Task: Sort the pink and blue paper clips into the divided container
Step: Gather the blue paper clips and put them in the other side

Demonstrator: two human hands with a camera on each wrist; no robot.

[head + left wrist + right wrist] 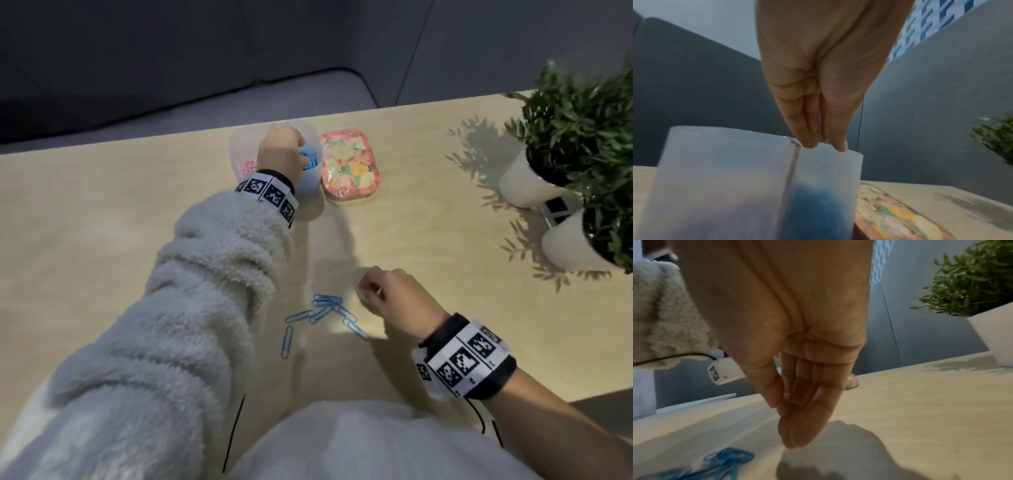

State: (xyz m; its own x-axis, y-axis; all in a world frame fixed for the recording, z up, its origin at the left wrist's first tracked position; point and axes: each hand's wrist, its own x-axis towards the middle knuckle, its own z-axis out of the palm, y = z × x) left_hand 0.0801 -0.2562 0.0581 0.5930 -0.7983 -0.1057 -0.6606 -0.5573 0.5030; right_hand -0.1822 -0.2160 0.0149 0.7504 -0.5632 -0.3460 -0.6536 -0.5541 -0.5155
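The translucent divided container (236, 145) stands at the far edge of the table. Pink clips (249, 166) lie in its left half and blue clips (310, 159) in its right half. My left hand (279, 144) hangs over it. In the left wrist view its straight fingertips (809, 142) reach the rim of the container (725, 170) just right of the divider (791, 178), with no clip visible between them. Several loose blue clips (325, 310) lie near me. My right hand (368, 286) hovers just right of them, fingers (807, 426) extended, holding nothing.
A floral tin (349, 166) lies right of the container. Two potted plants in white pots (524, 185) (572, 246) stand at the table's right edge. A grey sofa sits beyond the far edge. My fleece left sleeve (205, 274) crosses the table.
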